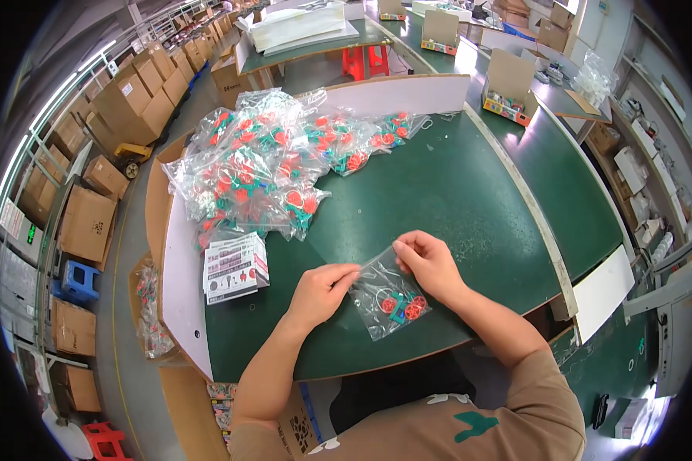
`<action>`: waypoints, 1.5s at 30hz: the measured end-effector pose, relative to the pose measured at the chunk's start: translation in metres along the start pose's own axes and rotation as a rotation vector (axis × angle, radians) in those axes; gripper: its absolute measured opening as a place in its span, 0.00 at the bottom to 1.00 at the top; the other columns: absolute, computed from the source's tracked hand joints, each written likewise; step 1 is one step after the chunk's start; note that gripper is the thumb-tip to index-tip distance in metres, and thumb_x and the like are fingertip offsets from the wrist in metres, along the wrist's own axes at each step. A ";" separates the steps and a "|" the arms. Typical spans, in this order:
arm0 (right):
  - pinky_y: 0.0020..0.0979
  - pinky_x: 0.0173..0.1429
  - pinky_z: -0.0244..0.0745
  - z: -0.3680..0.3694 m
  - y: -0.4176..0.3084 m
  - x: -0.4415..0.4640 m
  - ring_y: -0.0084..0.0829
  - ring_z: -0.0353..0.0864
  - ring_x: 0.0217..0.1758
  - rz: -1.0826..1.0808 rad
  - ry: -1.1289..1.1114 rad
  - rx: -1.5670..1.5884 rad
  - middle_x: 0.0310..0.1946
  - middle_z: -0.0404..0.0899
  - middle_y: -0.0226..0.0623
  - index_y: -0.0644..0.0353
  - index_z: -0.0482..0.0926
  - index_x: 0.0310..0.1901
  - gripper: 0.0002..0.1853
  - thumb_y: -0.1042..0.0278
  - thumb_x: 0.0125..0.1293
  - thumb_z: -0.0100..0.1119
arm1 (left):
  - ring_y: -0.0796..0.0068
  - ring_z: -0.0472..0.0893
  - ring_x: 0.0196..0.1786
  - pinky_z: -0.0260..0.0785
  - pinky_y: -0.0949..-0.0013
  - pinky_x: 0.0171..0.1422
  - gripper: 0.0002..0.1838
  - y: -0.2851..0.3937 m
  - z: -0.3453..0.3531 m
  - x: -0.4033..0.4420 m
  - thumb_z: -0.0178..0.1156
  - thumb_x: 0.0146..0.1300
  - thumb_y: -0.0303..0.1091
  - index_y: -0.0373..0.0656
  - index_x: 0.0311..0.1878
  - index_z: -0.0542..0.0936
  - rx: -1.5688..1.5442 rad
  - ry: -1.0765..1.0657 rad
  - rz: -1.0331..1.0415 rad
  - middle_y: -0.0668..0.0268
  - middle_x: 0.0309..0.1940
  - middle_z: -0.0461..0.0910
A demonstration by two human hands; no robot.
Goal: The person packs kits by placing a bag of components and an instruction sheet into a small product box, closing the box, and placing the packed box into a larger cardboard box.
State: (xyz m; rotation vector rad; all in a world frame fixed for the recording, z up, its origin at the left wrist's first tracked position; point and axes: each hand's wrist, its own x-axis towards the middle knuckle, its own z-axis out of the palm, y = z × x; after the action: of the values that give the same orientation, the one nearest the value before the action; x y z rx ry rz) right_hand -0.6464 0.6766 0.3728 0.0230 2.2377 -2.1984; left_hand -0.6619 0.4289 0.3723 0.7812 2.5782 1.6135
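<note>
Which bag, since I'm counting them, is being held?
The bag stretched by its top between the left hand and right hand; the piled bags lie toward the table's back left, touched by neither hand.

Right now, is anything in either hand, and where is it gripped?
Yes, a clear plastic bag: the left hand pinches one end of its top edge, the right hand the other.

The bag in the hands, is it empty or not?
Not empty: red and green pieces show through the clear bag. Whether its top is sealed, I can't tell.
</note>
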 end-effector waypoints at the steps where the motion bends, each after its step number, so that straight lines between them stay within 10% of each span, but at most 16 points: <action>1: 0.18 0.35 0.72 -0.003 -0.020 -0.004 0.16 0.77 0.28 -0.050 -0.016 -0.027 0.29 0.82 0.27 0.62 0.85 0.46 0.04 0.73 0.74 0.66 | 0.73 0.81 0.34 0.73 0.74 0.41 0.09 -0.002 -0.003 0.003 0.68 0.68 0.25 0.34 0.49 0.89 0.025 0.017 0.010 0.65 0.39 0.90; 11: 0.26 0.44 0.78 -0.204 -0.001 0.102 0.24 0.81 0.37 -0.184 0.508 -0.630 0.45 0.86 0.34 0.63 0.83 0.58 0.16 0.68 0.72 0.62 | 0.63 0.85 0.42 0.77 0.66 0.49 0.07 -0.011 0.005 0.002 0.69 0.65 0.26 0.37 0.45 0.89 0.158 0.011 0.059 0.64 0.40 0.91; 19: 0.44 0.60 0.81 -0.383 0.076 0.261 0.52 0.86 0.52 -0.266 1.064 -1.301 0.61 0.83 0.47 0.60 0.79 0.65 0.21 0.64 0.73 0.60 | 0.65 0.81 0.40 0.74 0.67 0.49 0.06 -0.018 0.010 0.015 0.71 0.59 0.25 0.41 0.41 0.89 0.190 -0.058 0.024 0.66 0.38 0.88; 28: 0.46 0.57 0.80 -0.426 0.022 0.290 0.53 0.86 0.53 0.086 0.748 -1.293 0.52 0.87 0.46 0.60 0.86 0.53 0.15 0.60 0.73 0.63 | 0.65 0.80 0.38 0.71 0.66 0.47 0.06 -0.026 0.017 0.026 0.73 0.56 0.26 0.43 0.38 0.88 0.306 -0.105 0.027 0.69 0.35 0.87; 36: 0.43 0.49 0.80 -0.356 0.016 0.162 0.49 0.85 0.42 -0.385 0.566 -1.232 0.41 0.87 0.42 0.59 0.89 0.44 0.09 0.64 0.71 0.65 | 0.66 0.82 0.39 0.72 0.66 0.50 0.05 -0.022 0.007 0.018 0.72 0.57 0.28 0.45 0.37 0.88 0.236 -0.072 0.016 0.71 0.38 0.89; 45: 0.36 0.37 0.81 -0.118 -0.014 -0.061 0.40 0.85 0.33 -0.347 0.134 -1.188 0.36 0.86 0.34 0.54 0.87 0.42 0.07 0.61 0.69 0.70 | 0.78 0.80 0.31 0.69 0.77 0.37 0.02 0.053 -0.017 -0.011 0.65 0.65 0.21 0.36 0.39 0.86 -0.182 -0.122 -0.281 0.64 0.39 0.92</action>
State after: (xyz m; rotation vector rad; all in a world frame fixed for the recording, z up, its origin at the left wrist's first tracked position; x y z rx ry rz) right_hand -0.5852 0.7943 0.3901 -0.2351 3.3871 -0.6008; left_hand -0.6352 0.4282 0.4222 0.4645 2.2941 1.6274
